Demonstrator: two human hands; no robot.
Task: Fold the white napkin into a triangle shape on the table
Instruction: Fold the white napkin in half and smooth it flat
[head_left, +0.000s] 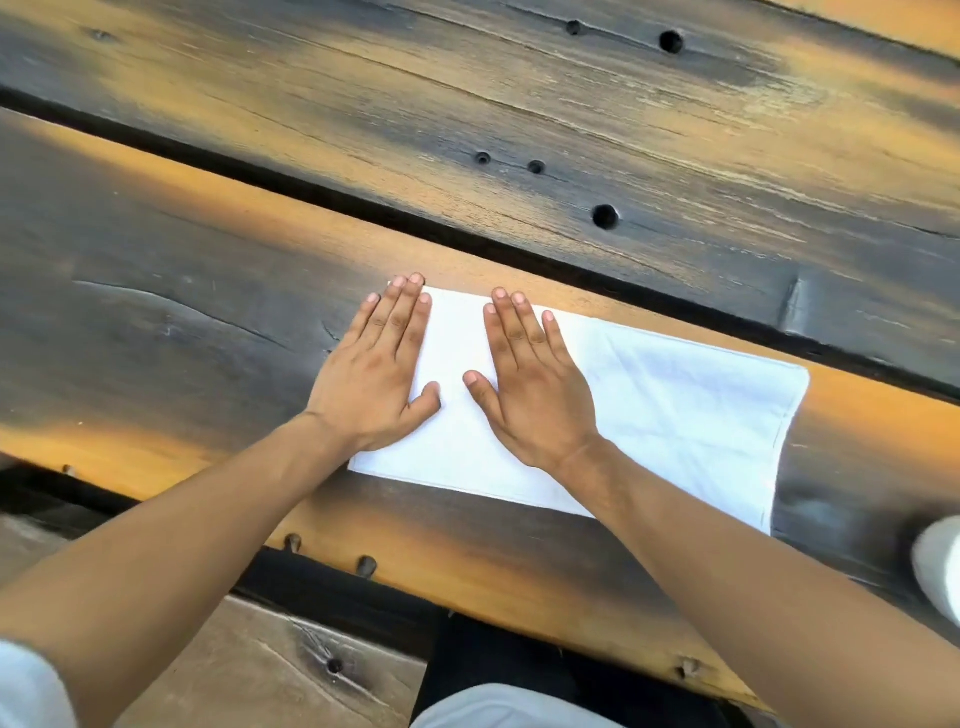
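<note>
The white napkin lies flat as a long rectangle on the near plank of the wooden table, with faint diagonal creases on its right half. My left hand presses flat on the napkin's left edge, fingers straight, fingertips at the far left corner. My right hand lies flat on the cloth just to the right of it, fingers straight and pointing away from me. Both palms are down and nothing is gripped.
The table is made of dark and orange planks with a deep gap running behind the napkin and several holes in the far plank. A white object shows at the right edge. The near table edge is below my forearms.
</note>
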